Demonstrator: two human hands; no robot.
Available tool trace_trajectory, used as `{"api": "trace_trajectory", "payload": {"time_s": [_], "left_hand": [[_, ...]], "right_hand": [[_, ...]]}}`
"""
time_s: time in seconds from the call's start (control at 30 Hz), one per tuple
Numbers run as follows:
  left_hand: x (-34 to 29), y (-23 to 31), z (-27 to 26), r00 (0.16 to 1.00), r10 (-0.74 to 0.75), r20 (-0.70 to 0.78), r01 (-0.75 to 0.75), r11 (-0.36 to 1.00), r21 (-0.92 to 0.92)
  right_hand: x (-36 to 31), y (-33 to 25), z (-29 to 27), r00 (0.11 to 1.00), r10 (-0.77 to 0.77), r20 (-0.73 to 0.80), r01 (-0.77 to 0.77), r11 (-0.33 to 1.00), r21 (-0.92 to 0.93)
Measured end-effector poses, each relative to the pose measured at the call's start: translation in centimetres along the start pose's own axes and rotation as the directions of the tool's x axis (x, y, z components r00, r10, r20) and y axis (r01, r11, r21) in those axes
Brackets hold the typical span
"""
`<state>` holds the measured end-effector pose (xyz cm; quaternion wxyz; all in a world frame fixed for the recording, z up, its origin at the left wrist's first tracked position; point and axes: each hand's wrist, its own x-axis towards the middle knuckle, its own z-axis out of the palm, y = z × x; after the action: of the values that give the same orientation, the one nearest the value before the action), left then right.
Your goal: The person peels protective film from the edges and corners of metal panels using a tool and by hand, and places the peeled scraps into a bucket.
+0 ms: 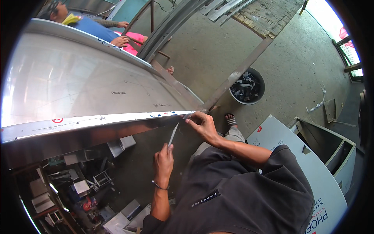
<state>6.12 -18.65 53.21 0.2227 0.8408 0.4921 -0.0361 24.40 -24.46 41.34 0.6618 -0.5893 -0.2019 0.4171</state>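
Note:
A large steel sheet panel (85, 82) with a turned-down edge stretches away to my left. White protective film (97, 118) with printed marks covers the rim of that edge. At the panel's near corner, my right hand (204, 126) pinches the end of the film between thumb and fingers. Just below and to the left, my left hand (163, 160) is closed around a knife (173, 133), its thin pointed blade aimed up toward the corner. The blade's tip is close to the edge but apart from my right fingers. The knife's handle is hidden in my fist.
A round bin (263, 80) of scraps stands on the floor beyond a metal bar (243, 70). A film-covered sheet (311, 175) and a metal cabinet frame (331, 144) lie to my right. Metal offcuts (82, 187) crowd the lower left. Another person (89, 31) sits across the panel.

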Motion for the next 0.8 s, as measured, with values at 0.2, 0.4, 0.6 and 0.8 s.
{"api": "trace_trajectory", "payload": {"time_s": [0.2, 0.4, 0.6, 0.8], "left_hand": [[0.1, -0.7, 0.7, 0.998, 0.055, 0.014, -0.055, 0.998, -0.002], [0.8, -0.4, 2.1, 0.997, 0.072, -0.038, -0.073, 0.996, -0.042], [1.4, 0.2, 3.1, 0.993, 0.103, -0.058, -0.105, 0.994, -0.038], [1.0, -0.4, 2.8, 0.99, 0.118, -0.083, -0.122, 0.992, -0.045]], "right_hand": [[0.3, 0.9, 0.0, 0.987, -0.161, -0.022, 0.157, 0.979, -0.129], [0.3, 1.1, 0.1, 0.992, -0.12, -0.03, 0.118, 0.991, -0.061], [0.1, 1.0, -0.1, 0.994, -0.112, -0.017, 0.111, 0.991, -0.081], [0.2, 1.1, -0.2, 0.996, -0.09, -0.022, 0.089, 0.995, -0.045]]}}
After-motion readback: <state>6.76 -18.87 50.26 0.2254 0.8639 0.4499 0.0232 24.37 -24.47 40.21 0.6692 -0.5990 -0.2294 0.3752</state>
